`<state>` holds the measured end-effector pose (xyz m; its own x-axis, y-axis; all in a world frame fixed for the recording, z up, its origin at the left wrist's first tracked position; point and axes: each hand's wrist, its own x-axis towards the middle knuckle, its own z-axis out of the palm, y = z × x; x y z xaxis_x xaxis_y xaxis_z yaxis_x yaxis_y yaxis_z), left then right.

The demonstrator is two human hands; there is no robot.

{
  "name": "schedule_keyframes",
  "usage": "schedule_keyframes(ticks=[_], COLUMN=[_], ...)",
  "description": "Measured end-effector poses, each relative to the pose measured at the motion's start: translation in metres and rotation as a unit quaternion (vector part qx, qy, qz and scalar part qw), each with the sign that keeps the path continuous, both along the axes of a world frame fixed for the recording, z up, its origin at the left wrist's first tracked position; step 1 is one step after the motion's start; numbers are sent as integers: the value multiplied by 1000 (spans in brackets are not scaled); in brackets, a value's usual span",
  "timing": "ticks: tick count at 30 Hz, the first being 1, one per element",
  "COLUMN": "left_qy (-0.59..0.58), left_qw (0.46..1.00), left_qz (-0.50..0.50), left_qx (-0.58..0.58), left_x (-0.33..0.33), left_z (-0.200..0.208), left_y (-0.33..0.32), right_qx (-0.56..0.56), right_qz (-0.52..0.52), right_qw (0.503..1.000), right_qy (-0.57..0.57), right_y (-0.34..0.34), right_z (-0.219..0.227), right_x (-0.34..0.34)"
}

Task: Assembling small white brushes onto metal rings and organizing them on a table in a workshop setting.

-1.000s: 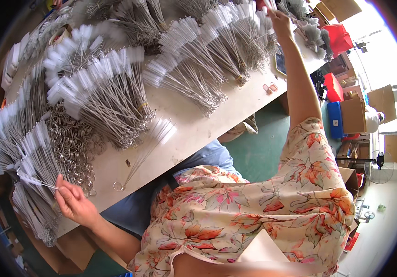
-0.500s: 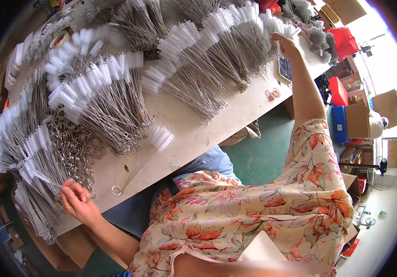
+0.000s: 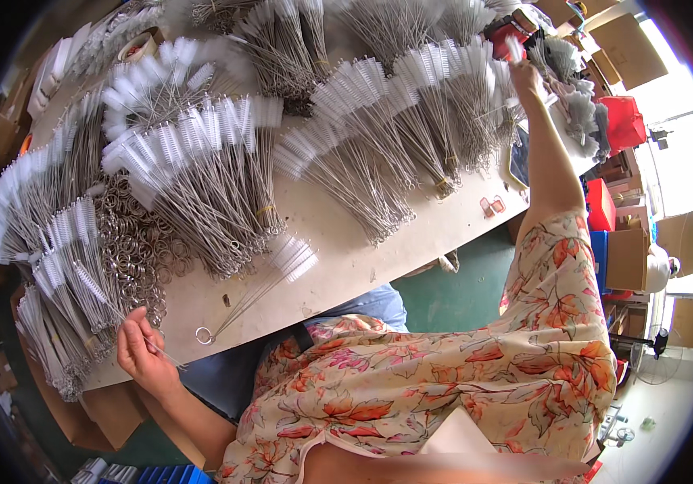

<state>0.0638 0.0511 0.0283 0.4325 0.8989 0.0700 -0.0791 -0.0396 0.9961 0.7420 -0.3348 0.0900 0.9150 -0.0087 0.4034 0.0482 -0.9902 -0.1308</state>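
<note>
My left hand [image 3: 143,353] is closed on the wire stem of a thin white-bristled brush [image 3: 91,284]. The bristles point to the far left, and the stem's tail sticks out beyond my palm. Out at the far right, my right hand [image 3: 526,79] is closed, with a blurred white-bristled brush [image 3: 514,50] rising from its fingers. Between my hands, near the table's edge, several brushes [image 3: 294,258] fan out from a metal split ring [image 3: 204,335]. A heap of loose metal rings [image 3: 133,246] lies beyond my left hand.
Piled bundles of wire brushes [image 3: 201,177] cover much of the table [image 3: 338,270]. A dark phone-like slab [image 3: 518,164] and a reddish clear piece [image 3: 492,207] lie near the right edge. Cardboard boxes [image 3: 627,258] and red bags [image 3: 622,123] stand beyond the table's right end.
My right hand has lifted away from the brush piles at the far right, with a white brush in it. My left hand has shifted slightly right and nearer, and its brush has turned.
</note>
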Motion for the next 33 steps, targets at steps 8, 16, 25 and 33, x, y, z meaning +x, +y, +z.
schedule_keyframes(ticks=[8,16,25,33], left_qy=[-33,-69,-158,-122], left_qw=[978,909,876,869], left_qz=[-179,-183,-112,-98], left_qx=[100,369,442,470], left_x=[78,136,89,50], left_z=[63,65,29,45], left_y=[-47,-58,-72,-40], right_qx=[628,556,685,432], right_qz=[501,562,373,468], right_qw=[551,442,277,547], right_qy=[224,422,561,542], right_y=[153,226,233,218], right_z=[76,29,-20,6], right_x=[-278,-458,-482,-475])
